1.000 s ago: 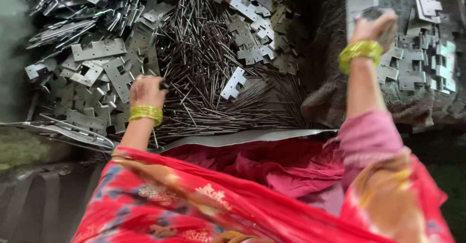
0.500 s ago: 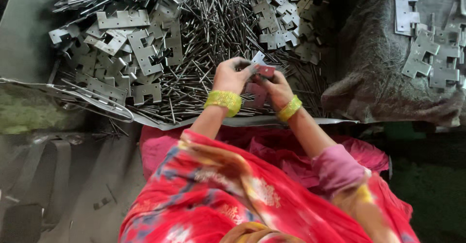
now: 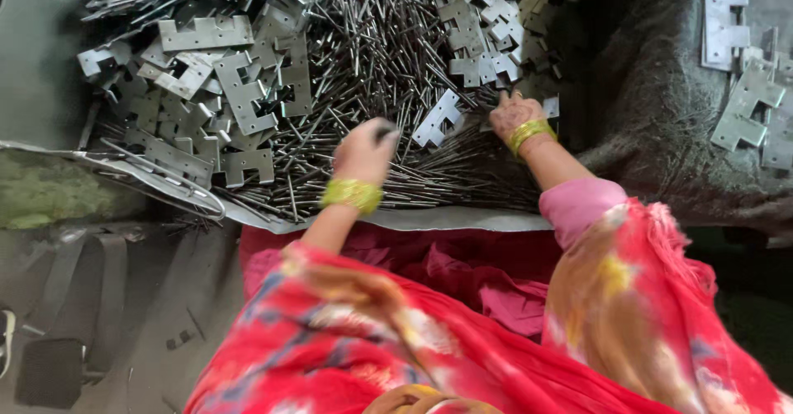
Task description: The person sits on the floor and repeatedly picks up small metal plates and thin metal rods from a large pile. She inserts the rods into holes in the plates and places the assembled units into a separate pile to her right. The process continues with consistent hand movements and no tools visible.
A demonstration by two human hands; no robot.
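Both hands down in the big heap of metal pins and hinge plates

Left hand (image 3: pixel 365 151) hovers over the pins (image 3: pixel 372 59) in the middle of the pile, fingers curled shut around something small and dark, too blurred to tell what it is. Right hand (image 3: pixel 514 116) lies flat with fingers spread on the pins, just beside a loose hinge plate (image 3: pixel 438 118) that sits between the two hands, can't tell if it actually touches it. Yellow bangles (image 3: pixel 353 193) on both wrists. More plates (image 3: pixel 239 92) are stacked to the left of the pins, and another bunch (image 3: pixel 747 104) lies on a dark cloth (image 3: pixel 652 133) off to the right, well apart from the hands. Red patterned clothing (image 3: pixel 462 331) fills the bottom of the view.
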